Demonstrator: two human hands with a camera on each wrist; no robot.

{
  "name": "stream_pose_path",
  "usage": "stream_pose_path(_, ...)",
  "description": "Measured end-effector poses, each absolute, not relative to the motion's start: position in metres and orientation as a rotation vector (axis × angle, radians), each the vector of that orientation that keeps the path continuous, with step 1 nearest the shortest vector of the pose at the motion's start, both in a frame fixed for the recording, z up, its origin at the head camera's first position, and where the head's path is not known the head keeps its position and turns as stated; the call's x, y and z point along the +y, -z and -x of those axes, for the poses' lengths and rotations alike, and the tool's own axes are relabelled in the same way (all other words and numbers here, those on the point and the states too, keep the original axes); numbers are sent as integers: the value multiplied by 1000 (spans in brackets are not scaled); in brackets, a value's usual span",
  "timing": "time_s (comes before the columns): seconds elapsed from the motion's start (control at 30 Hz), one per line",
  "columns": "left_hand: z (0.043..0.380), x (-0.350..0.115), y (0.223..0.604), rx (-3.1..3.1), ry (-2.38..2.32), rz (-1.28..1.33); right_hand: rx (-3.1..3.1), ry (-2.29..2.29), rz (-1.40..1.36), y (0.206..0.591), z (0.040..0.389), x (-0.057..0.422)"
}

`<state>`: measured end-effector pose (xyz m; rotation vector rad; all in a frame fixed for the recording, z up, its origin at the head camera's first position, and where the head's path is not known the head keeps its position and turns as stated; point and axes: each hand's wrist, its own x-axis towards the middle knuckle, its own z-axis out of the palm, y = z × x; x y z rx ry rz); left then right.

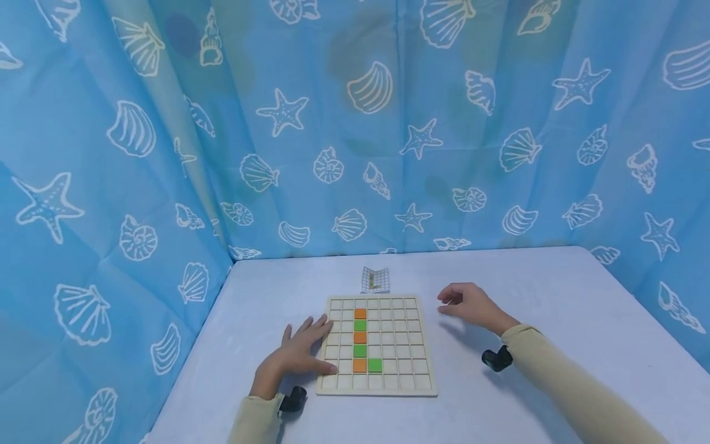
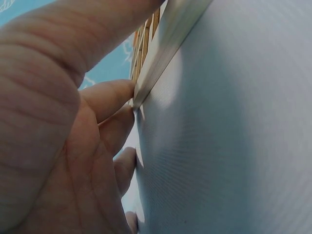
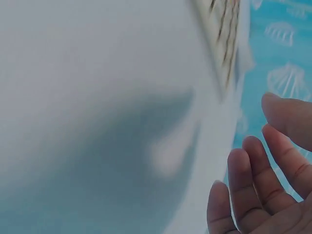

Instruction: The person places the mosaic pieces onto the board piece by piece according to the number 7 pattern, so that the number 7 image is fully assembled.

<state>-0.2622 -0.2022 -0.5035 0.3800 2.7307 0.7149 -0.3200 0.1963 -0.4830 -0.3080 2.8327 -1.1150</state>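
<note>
A pale wooden grid board lies flat on the table, cut into rows of square cells. Three orange tiles alternate with two green tiles down one column, and another green tile sits right of the lowest orange one. My left hand rests at the board's left side, fingers spread, thumb over its lower left part; the left wrist view shows fingertips against the board's edge. Off the board's right side, my right hand hovers above the table with loosely bent fingers and nothing in them.
A small folded paper card printed with a grid and a coloured L shape stands just behind the board. White cloth covers the table. Blue curtains with shell and starfish prints hang behind and at both sides.
</note>
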Motion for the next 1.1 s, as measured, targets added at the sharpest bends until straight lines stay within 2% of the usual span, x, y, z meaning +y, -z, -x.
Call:
stream_pose_path(0.27,262,-201,502,2726,-694,-387,2835,1097,105,498,322,258)
stream_pose_path(0.47,263,-201,500,2724,-704,-394,2758,1110,3,500,319,287)
stream_pose_path(1.1,263,-202,505,2739,-705,-389,2827,1012,64,511,317,292)
